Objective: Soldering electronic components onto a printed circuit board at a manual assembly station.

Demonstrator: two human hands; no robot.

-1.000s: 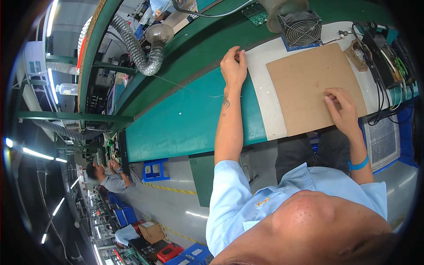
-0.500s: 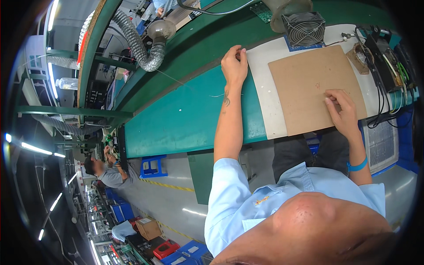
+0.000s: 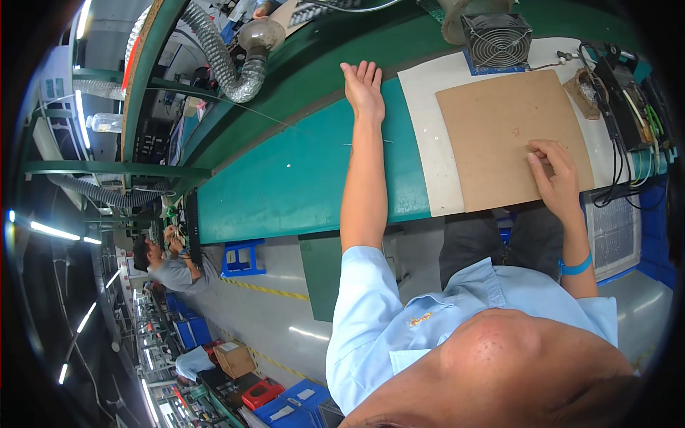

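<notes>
My left hand point(image 3: 364, 91) is stretched out over the far edge of the teal work mat point(image 3: 300, 175). Its palm is turned up, the fingers are extended, and nothing is in it. On a brown cardboard sheet point(image 3: 499, 135) rests my right hand point(image 3: 555, 178), near the sheet's right side. Its fingers are loosely bent, with a gap to the thumb, and I see nothing held there. Beneath the cardboard lies a white sheet point(image 3: 428, 135) on the bench.
A black fan point(image 3: 497, 43) stands behind the cardboard. Cables and a black box point(image 3: 622, 100) crowd the right end, beside a brown holder point(image 3: 581, 94). A silver duct point(image 3: 246, 82) hangs far left. Another person point(image 3: 175, 267) works at the bench's left end.
My left hand has moved a little left and away from me, turned its palm up, and its fingers have straightened from a curl. My right hand has hardly moved on the cardboard.
</notes>
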